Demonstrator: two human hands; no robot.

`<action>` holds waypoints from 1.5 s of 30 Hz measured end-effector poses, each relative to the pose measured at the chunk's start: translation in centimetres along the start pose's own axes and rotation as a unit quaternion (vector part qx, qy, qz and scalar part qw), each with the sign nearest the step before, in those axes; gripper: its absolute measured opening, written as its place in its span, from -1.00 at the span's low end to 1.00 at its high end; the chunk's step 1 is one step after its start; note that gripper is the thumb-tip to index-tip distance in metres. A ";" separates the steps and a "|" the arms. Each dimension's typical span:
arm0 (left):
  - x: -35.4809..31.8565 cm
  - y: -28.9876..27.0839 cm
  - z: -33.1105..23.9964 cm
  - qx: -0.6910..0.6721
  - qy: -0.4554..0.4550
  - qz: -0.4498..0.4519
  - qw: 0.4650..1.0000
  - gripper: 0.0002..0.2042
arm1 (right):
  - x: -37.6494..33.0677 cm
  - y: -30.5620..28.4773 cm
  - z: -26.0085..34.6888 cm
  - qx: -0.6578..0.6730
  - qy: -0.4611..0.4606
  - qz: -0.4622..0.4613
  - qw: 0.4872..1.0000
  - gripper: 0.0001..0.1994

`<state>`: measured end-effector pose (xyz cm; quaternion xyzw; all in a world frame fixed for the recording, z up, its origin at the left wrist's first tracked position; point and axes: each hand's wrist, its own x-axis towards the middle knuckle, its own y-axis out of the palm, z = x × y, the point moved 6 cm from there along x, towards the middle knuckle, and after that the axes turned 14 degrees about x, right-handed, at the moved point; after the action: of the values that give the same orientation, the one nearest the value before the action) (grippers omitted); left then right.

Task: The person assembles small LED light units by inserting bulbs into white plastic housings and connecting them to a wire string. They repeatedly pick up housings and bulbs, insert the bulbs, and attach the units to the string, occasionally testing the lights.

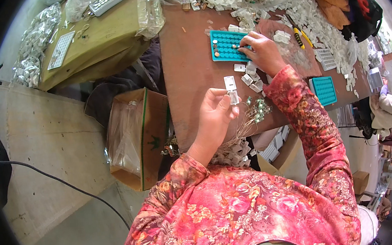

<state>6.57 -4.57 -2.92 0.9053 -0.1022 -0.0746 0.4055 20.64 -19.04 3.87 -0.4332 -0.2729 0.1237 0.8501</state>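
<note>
Between the fingertips of my left hand (216, 108) is a small white plastic case (231, 84), its upper half standing open away from the hand. My right hand (261, 52) reaches over a teal tray (215, 57) with rows of small round pockets. Its thumb and forefinger are pinched together above the pockets; whatever is between them is too small to name. A few small round pieces (217, 54), some copper-coloured and one white, sit along the tray's left side. Several white cases (252, 78) lie just in front of the tray, beside my right wrist.
Thin wires with small green parts (258, 110) lie by the table's near edge. A second teal tray (322, 91) is to the right. Yellow-and-black pliers (299, 38) lie near heaps of white cases (336, 54). A cardboard box (146, 136) stands at left. Other people (390, 108) are at far right.
</note>
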 end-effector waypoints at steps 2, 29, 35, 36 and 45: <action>0.0 0.0 0.0 -0.002 0.001 0.002 1.000 -0.86 | 0.1 0.1 0.4 0.007 -0.026 -0.005 1.000 -0.87; -0.1 -0.1 -0.3 -0.032 -0.001 -0.007 0.999 -0.85 | 0.3 -2.1 -0.8 0.104 0.162 -0.024 0.981 -0.84; -0.2 0.0 -0.3 -0.035 -0.003 -0.008 0.999 -0.85 | 1.0 -2.6 0.2 0.038 0.087 -0.017 0.995 -0.84; -0.2 0.0 -0.3 -0.036 -0.001 -0.007 0.999 -0.85 | 1.0 -2.4 0.0 0.031 0.087 -0.005 0.996 -0.85; -0.2 -0.3 -0.4 -0.061 -0.005 -0.023 0.998 -0.84 | 1.2 0.3 -0.2 -0.151 -0.014 0.108 0.983 -0.91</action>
<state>6.47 -4.10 -2.86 0.8809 -0.0780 -0.0943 0.4573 21.74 -18.49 3.97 -0.5815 -0.2520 0.1781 0.7528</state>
